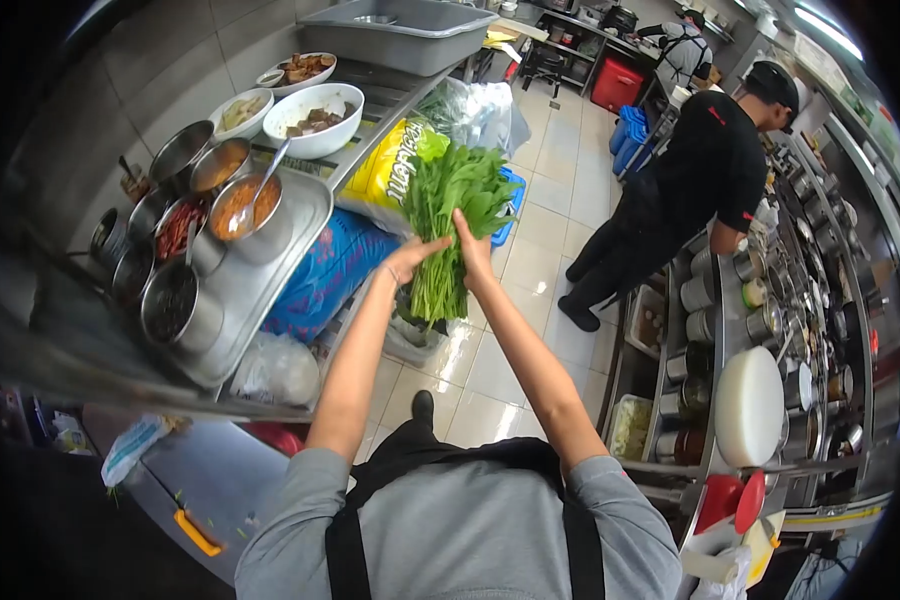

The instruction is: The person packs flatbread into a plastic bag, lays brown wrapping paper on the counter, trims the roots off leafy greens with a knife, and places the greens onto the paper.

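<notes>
A large bunch of leafy greens [440, 285] with long thin stems is held out in front of me, its leaves pointing away and its stems toward me. My left hand [410, 260] grips the bunch from the left, its index finger lying across the stems. From the right side my right hand [473, 252] presses against it, thumb up along the leaves. The fingers behind the bunch are hidden. Just beyond the greens lie a yellow printed bag [378, 172] and a clear plastic bag [480, 118]. Below the stems, a container [410, 345] is partly covered.
On the left, a metal shelf holds a tray [300, 215] with several metal pots, a white bowl [315, 118] and a grey tub [400, 40]. A co-worker in black [685, 170] stands at the right counter. An orange-handled knife [198, 533] lies lower left.
</notes>
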`<state>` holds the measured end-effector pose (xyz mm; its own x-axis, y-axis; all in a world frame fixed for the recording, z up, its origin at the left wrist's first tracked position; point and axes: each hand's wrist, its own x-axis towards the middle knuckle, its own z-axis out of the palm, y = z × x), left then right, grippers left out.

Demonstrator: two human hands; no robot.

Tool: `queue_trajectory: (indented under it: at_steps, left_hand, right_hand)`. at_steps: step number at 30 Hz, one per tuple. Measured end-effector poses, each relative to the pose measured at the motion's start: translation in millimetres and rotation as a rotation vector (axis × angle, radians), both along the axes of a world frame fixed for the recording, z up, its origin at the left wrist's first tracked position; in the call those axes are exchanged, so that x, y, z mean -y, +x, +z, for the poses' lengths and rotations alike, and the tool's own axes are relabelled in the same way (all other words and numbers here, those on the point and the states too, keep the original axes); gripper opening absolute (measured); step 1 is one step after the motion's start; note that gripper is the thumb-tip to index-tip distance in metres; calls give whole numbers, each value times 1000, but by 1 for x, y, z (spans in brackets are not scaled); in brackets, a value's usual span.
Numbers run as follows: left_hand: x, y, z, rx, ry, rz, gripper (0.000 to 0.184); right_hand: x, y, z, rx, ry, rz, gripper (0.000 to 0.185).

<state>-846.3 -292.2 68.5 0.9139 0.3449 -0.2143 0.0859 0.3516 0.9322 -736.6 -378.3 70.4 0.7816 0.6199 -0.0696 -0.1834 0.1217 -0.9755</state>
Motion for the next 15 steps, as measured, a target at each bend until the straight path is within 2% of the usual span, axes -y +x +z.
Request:
queue_trajectory:
  at_steps: [4, 6, 7, 8, 10, 12, 13, 15]
  left_hand:
    - [-15, 26, -64, 167, -293, 182, 72]
    - [-19, 36, -96, 266, -423, 247, 70]
    - [-21, 41, -113, 295, -546, 282, 62]
    - [-19, 43, -117, 320, -538, 336, 58]
    - [-25, 49, -151, 381, -601, 410, 59]
    - [-25, 44, -154, 402, -638, 465, 59]
    - [-26, 42, -153, 417, -654, 499, 59]
    - [-26, 40, -159, 445, -678, 579, 59]
  right_hand:
    - [-27, 10, -4, 187, -199, 44, 85]
    - [-37, 23, -11, 315, -235, 209, 87]
    - [-42, 27, -16, 404, -310, 244, 88]
    - [-46, 30, -20, 494, -387, 284, 89]
    - [-54, 37, -24, 531, -397, 427, 90]
    - [-65, 44, -27, 573, -397, 591, 91]
    - [-72, 53, -37, 556, -317, 712, 93]
    - [-69, 59, 4, 421, -324, 913, 95]
